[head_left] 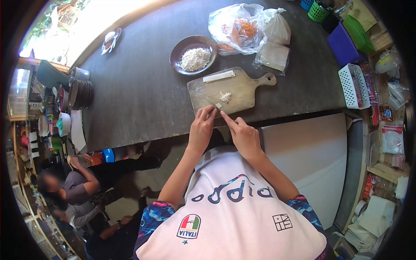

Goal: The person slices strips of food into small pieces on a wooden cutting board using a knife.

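On the wooden cutting board [242, 89] lie a long white block [219, 76] and a small heap of thin white shreds [225, 96]. My right hand [245, 138] is closed at the board's near edge on a small knife [212, 102], its blade angled to the upper left. Beside the blade sits a small white piece [219, 105]. My left hand [201, 130] has its fingers pressed together against the blade and the piece; what they pinch is hidden. Beyond the board, a brown bowl [175, 54] holds a pile of white shreds [195, 59].
Plastic bags [236, 28] with orange contents and a wrapped pale block [273, 56] lie behind the board on the dark table [138, 82]. A white basket [353, 86] stands at the right, stacked plates [80, 94] at the left. Another person [82, 184] is at lower left.
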`<state>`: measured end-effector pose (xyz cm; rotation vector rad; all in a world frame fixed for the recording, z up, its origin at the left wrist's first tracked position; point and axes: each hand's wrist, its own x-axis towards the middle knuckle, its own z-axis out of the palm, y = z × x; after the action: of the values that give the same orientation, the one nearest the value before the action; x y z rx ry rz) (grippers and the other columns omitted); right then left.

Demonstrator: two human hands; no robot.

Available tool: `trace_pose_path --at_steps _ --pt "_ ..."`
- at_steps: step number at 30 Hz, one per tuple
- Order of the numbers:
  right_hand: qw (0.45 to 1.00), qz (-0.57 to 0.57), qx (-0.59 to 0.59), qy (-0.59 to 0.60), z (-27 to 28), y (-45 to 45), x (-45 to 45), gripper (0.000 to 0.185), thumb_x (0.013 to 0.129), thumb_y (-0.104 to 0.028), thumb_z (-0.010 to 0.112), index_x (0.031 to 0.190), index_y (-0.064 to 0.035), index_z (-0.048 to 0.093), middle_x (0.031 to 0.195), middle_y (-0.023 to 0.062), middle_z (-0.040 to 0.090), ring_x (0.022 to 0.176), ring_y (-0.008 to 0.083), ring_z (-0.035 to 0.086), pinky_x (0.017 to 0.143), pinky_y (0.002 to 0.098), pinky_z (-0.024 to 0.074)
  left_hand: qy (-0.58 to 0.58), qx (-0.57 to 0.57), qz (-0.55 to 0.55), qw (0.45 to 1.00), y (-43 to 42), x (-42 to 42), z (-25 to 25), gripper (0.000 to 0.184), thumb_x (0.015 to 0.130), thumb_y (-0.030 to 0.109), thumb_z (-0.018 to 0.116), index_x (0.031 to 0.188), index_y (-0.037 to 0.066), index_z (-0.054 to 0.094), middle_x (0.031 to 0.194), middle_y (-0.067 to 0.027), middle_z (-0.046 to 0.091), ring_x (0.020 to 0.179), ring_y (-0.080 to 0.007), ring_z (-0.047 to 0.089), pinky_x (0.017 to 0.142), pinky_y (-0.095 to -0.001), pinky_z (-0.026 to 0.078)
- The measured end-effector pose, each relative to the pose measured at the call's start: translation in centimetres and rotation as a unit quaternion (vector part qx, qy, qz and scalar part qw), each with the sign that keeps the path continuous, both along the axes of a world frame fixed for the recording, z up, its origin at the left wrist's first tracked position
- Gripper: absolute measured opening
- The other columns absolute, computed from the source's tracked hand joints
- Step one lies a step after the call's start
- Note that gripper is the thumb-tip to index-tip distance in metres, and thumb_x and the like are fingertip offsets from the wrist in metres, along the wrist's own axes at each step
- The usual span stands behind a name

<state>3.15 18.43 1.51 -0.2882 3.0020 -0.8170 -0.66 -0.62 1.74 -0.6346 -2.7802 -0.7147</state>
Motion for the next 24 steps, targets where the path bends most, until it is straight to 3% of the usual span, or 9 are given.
trace_pose_path --at_steps 6,9,18,24 --pt "0.998 -0.013 -0.004 -0.059 1.4 0.8 1.8 0.059 0.109 -0.020 0.063 0.162 -0.0424 0.055 0.095 0.0091 0.065 0.076 0.0350 0.074 0.069 0.0504 0.0609 0.002 -0.003 0.005 1.000 -0.2 0.1 -0.2 0.043 0.087 -0.008 0.068 0.130 -0.006 0.071 0.134 -0.0108 0.063 0.122 -0.0320 0.064 0.102 -0.0431 0.060" --pt "1.000 -0.003 -0.002 -0.010 -0.2 0.3 0.9 0.061 0.108 -0.023 0.066 0.164 -0.0437 0.053 0.096 0.0079 0.066 0.072 0.0316 0.076 0.062 0.0468 0.0622 0.007 -0.001 0.002 1.000 -0.2 -0.1 -0.4 0.043 0.087 -0.007 0.069 0.130 -0.006 0.071 0.134 -0.0105 0.063 0.121 -0.0319 0.064 0.102 -0.0430 0.060" --pt "0.998 -0.011 -0.014 -0.067 1.3 0.9 1.8 0.060 0.108 -0.020 0.064 0.163 -0.0428 0.054 0.096 0.0093 0.066 0.077 0.0351 0.074 0.071 0.0504 0.0609 -0.003 0.001 0.001 1.000 -0.3 0.0 -0.2 0.043 0.088 -0.008 0.068 0.131 -0.006 0.070 0.134 -0.0114 0.063 0.123 -0.0324 0.064 0.102 -0.0433 0.060" --pt "1.000 -0.005 -0.008 -0.009 0.0 -0.3 0.1 0.062 0.107 -0.022 0.067 0.163 -0.0445 0.053 0.094 0.0078 0.066 0.072 0.0308 0.076 0.062 0.0459 0.0623 -0.007 0.009 0.006 1.000 -0.2 0.3 -0.2 0.046 0.086 -0.008 0.068 0.132 -0.006 0.070 0.134 -0.0134 0.063 0.126 -0.0349 0.063 0.104 -0.0443 0.059"
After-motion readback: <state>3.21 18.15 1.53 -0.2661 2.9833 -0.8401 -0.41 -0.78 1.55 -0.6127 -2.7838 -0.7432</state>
